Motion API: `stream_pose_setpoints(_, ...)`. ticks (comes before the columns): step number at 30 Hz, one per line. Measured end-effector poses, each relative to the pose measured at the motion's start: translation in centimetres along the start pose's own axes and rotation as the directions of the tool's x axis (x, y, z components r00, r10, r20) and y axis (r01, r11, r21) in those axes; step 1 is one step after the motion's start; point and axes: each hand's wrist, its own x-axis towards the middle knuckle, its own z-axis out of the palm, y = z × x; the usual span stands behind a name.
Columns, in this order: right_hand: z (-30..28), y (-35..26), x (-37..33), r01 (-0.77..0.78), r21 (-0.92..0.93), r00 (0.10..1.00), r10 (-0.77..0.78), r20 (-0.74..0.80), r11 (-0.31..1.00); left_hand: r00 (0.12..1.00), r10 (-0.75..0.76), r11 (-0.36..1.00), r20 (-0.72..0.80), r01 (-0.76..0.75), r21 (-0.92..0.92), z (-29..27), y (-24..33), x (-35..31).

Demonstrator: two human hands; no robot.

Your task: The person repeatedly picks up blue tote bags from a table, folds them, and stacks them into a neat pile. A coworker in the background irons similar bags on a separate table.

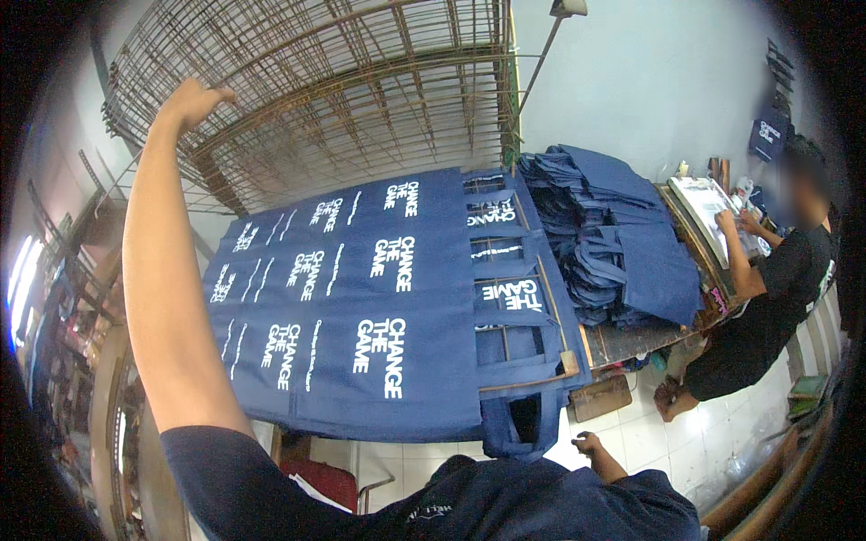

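Note:
My left arm stretches up to a tall wire drying rack (361, 90), and my left hand (191, 104) is closed on its wire edge, thumb pointing right. Below the raised wire shelves lie several navy fabric bags (347, 298) with white print, side by side in overlapping rows. To their right, more bags with handles (505, 347) rest on a wire shelf, one handle loop hanging over the front edge. Down by my right side, my right hand (595, 446) hangs over the floor near that loop. Its fingers are loosely apart, with nothing seen in them.
A thick pile of navy bags (613, 234) sits on a table (622, 344) to the right. Beyond it, another person (767, 288) in black works at a white printing frame (702, 207). A red seat (329, 485) stands below the rack's front, above the tiled floor (631, 451).

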Motion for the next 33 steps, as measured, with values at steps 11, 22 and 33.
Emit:
stream_pose_setpoints(11, -1.4, 0.1, 1.2, 0.061, -0.08, 0.998, -0.061, 0.006, 0.995, 1.0, 0.024, 1.0, -0.007, -0.024, 0.021, -0.2, -1.5, 0.9)
stream_pose_setpoints(22, -1.9, -4.6, 1.4, 0.105, -0.065, 0.993, -0.108, -0.052, 0.992, 0.987, 0.16, 0.981, -0.014, -0.157, 0.115, 1.4, -3.6, 4.4)
stream_pose_setpoints(33, -17.5, -12.2, 0.3, 0.646, 0.759, 0.692, 0.357, -0.627, 0.081, 0.981, 0.074, 0.994, -0.177, -0.059, 0.09, 3.7, -9.4, 9.9)
